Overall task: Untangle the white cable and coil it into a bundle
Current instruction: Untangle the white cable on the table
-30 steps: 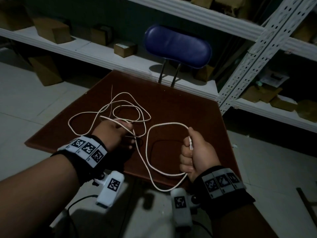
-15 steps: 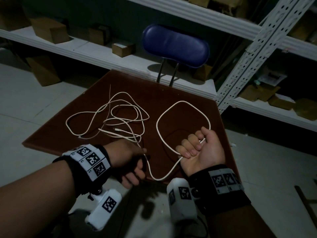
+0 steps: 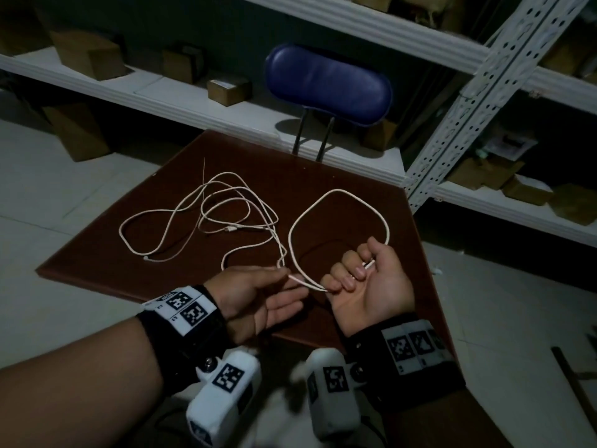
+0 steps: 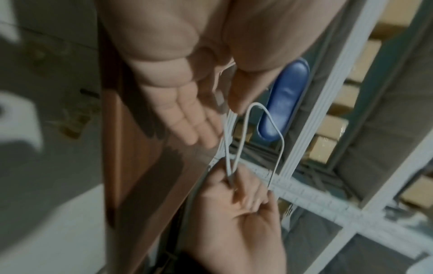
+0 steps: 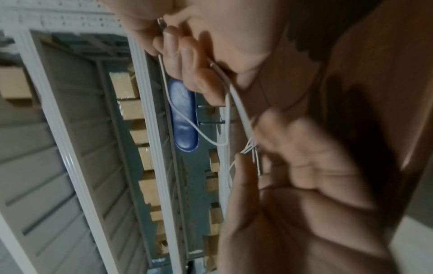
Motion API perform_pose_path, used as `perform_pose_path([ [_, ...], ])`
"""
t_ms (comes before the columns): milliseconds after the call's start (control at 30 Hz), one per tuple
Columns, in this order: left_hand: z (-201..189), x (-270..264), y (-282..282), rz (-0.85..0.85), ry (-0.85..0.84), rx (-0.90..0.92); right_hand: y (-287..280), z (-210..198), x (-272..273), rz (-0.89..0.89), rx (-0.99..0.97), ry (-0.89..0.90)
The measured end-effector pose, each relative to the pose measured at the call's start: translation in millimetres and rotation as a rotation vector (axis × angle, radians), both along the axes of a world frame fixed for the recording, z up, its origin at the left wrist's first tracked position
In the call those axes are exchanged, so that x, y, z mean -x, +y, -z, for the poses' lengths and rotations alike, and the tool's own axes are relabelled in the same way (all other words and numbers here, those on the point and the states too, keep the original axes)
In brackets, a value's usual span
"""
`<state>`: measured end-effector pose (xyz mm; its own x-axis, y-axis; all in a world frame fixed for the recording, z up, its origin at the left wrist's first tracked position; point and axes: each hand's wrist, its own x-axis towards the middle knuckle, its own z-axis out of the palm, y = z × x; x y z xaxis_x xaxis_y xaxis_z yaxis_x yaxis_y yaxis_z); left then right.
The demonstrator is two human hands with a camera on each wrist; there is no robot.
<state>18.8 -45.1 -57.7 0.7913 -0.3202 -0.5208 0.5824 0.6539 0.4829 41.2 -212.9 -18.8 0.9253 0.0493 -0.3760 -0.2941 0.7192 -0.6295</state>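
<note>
While palm-up right hand [image 3: 371,282] curls fingers round one loop of white cable [image 3: 339,202], left hand [image 3: 258,295] pinches cable btwn thumb & forefinger, other fingers straight, rest tangled on brown desk [image 3: 323,169].

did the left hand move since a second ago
Yes. The left hand was over the tangled cable on the table; it has pulled back toward the near table edge and turned palm up, pinching the cable beside the right hand.
</note>
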Motion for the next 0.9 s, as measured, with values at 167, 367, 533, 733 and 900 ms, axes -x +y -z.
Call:
perform_pose_path([
  [167,-1.8,-4.8,4.2,-0.124,-0.044,-0.055,5.2,1.2,2.7,-0.036,-0.008,0.034],
  [367,-8.8,-8.0,8.5,-0.199,0.001,-0.02,5.9,1.7,2.7,0.016,-0.011,0.06],
  [533,-14.1,-7.6,6.1,-0.155,-0.037,-0.048,12.2,7.1,5.5,-0.025,0.066,0.099],
  [733,-17.0,-9.4,13.4,-0.1,-0.107,-0.055,15.0,10.1,7.9,-0.033,0.071,0.155],
  [900,-17.2,-8.1,10.6,-0.193,-0.216,-0.143,15.9,14.8,7.2,-0.081,0.094,0.212],
])
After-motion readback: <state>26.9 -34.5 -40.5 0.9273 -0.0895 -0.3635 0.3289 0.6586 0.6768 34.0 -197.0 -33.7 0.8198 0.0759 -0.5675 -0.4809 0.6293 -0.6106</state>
